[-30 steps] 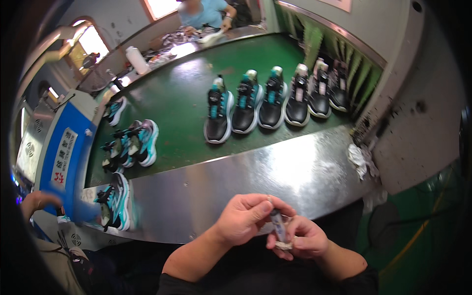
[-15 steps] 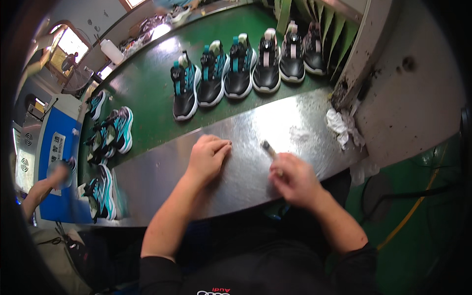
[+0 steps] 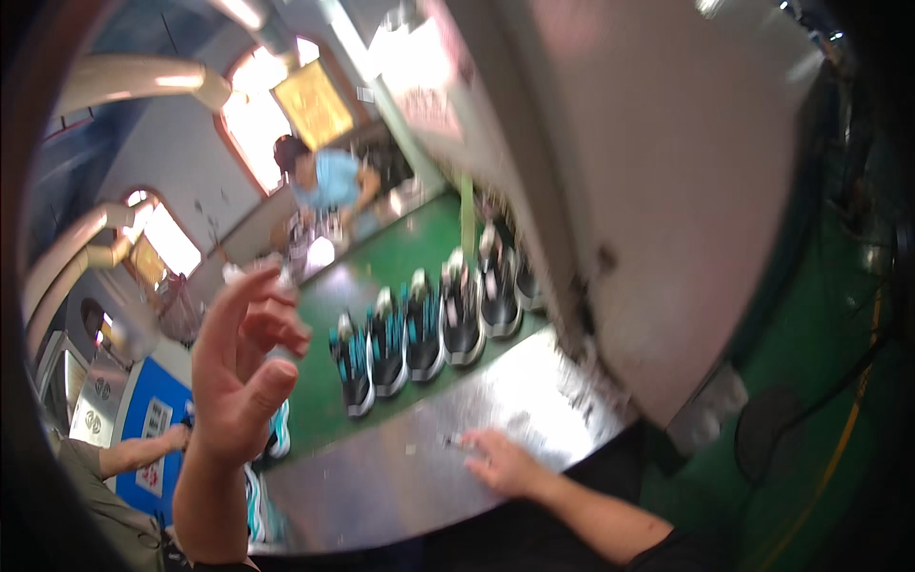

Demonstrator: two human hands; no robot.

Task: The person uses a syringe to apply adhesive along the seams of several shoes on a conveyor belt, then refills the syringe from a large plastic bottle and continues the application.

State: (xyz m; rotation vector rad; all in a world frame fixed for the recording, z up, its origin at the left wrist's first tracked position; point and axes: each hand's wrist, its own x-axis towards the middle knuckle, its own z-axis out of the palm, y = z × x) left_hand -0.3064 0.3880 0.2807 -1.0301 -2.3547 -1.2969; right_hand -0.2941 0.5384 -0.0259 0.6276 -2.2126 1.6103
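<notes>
Pressing flat on the shiny steel bench (image 3: 381,477), the right hand (image 3: 500,462) pins a small thin metal tool (image 3: 456,442) at its ten o'clock, while the left hand (image 3: 238,367) is raised open and empty.

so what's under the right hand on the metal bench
The right hand lies flat on the shiny metal bench. A small thin object pokes out past its fingertips; blur hides what it is. Anything beneath the palm is covered.

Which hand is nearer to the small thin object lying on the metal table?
Right. The right hand rests on the metal table with its fingers at the thin object. The left hand is raised, open and empty, well apart from it.
</notes>
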